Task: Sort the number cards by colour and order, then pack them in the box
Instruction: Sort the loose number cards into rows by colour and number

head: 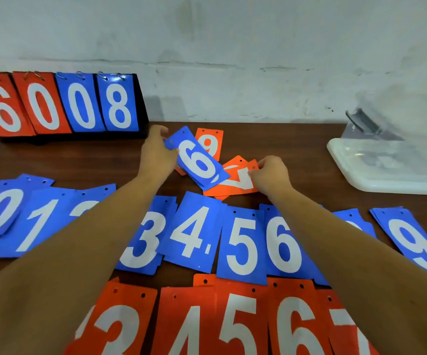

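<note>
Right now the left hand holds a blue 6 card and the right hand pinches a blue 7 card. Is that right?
Not quite. The card that the right hand pinches is orange, not blue: it is an orange 7 card, as the head view shows. The rest stands: the left hand does hold a blue 6 card.

A black flip scoreboard [61,106] reading 6, 0, 0, 8 stands at the upper left on a dark wooden table [297,149], against a scuffed white wall [233,47].
</note>
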